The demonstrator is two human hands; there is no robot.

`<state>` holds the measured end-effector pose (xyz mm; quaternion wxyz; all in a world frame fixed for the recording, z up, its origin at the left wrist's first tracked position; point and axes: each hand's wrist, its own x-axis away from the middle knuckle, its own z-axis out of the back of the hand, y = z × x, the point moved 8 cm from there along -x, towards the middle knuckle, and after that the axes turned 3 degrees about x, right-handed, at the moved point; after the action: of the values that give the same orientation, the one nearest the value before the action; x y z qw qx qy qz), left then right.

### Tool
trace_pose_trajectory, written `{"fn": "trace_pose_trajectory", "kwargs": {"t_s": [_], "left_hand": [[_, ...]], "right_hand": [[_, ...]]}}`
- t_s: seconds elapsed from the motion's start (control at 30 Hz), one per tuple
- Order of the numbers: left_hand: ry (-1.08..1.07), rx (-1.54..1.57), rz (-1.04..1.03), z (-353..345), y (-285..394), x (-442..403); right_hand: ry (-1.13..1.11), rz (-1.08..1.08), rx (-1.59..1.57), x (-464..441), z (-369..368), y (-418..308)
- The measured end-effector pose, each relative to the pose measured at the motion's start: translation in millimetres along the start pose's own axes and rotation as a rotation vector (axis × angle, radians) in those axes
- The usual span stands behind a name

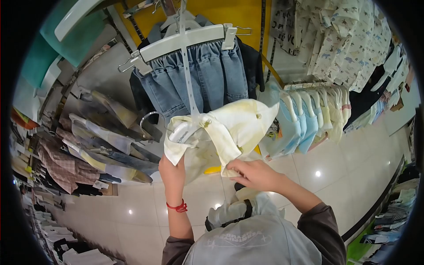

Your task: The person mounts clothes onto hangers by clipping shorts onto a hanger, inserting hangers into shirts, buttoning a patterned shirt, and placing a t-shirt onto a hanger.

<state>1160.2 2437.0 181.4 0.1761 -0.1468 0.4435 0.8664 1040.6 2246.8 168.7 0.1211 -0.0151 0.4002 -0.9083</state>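
Head view, from where I stand: the pale yellow shirt [229, 132] is in the air, in front of the lower part of a denim garment [212, 73] clipped on a white hanger [205, 35]. The right hand [255, 173] has thumb and fingers pressed together on its front edge. The left hand [171, 168] is at the collar; its fingers are hidden, so I cannot tell its grip.

Red cord bracelet [177, 206], dark sleeves [322, 227], pale grey garment [287, 236] with lettering [242, 238]
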Motion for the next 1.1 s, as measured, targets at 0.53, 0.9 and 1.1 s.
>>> {"fn": "trace_pose_trajectory", "kwargs": {"t_s": [0.53,0.9,1.1], "left_hand": [[-0.071,0.342,0.107,21.9,-8.0,1.6],[-0.049,0.327,0.15,29.9,-5.7,8.7],[-0.145,0.198,0.092,32.6,15.5,11.0]], "right_hand": [[0.557,-0.226,-0.743,25.9,70.8,148.9],[0.393,0.385,-1.281,44.2,79.4,96.3],[0.456,-0.33,-0.741,20.3,41.3,143.6]]}}
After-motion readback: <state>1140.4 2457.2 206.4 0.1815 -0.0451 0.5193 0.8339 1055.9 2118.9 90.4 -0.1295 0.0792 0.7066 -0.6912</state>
